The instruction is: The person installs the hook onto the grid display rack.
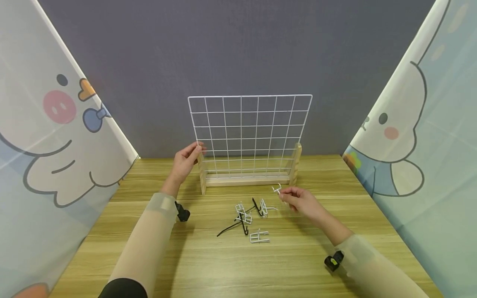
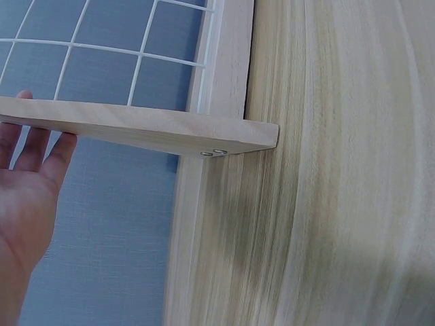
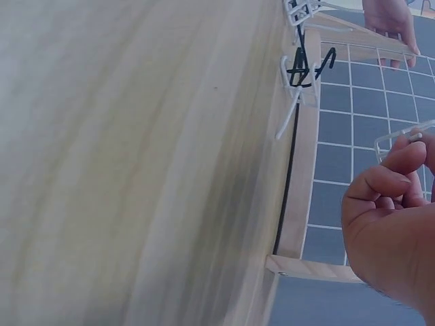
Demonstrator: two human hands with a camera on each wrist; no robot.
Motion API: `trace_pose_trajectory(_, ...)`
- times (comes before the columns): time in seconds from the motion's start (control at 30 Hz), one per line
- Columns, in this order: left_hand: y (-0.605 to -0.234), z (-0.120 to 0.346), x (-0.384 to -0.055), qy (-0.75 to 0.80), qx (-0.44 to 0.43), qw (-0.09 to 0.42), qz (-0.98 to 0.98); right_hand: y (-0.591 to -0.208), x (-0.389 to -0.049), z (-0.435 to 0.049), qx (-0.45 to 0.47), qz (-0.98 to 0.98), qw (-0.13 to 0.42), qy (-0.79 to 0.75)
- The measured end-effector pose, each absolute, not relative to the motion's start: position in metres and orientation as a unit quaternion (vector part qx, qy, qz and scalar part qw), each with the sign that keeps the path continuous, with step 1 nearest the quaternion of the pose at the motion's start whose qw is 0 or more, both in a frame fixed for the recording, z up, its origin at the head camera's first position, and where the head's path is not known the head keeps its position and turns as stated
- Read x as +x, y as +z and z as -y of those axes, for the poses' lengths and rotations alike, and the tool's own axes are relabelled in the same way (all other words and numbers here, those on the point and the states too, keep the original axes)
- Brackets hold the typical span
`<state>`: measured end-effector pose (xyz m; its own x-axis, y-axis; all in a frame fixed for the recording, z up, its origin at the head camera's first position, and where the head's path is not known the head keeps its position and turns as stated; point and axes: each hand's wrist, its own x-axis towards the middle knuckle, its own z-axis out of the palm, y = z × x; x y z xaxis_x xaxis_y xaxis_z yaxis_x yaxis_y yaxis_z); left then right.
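A white wire grid panel (image 1: 249, 132) stands upright in a pale wooden stand (image 1: 246, 181). My left hand (image 1: 185, 162) grips the upper part of the stand's left side post (image 2: 136, 122); in the left wrist view its fingertips reach the post's edge. Between the thumb and fingers of my right hand (image 1: 301, 201) is a small white wire hook (image 1: 277, 190), held just in front of the grid's lower right. In the right wrist view, the fingers partly hide the hook (image 3: 380, 146).
Loose hooks lie on the wood-grain table (image 1: 208, 260) before the stand: black ones (image 1: 241, 223), white ones (image 1: 263, 208) and a separate white one (image 1: 259, 236) nearer me. A dark grey wall (image 1: 238, 49) rises behind, with cartoon-printed curtains (image 1: 402, 103) at both sides.
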<state>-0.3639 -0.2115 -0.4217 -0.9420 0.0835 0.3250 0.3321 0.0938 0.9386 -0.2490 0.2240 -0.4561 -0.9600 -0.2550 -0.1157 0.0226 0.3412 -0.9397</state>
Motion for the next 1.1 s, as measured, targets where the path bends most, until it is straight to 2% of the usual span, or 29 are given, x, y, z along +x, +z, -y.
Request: trace_pose_trajectory(1.1,-0.424,0.213,-0.365,-0.659,-0.14,0.09,0.734,-0.437,-0.267,-0.204,-0.07,-0.778,0.089,-0.618)
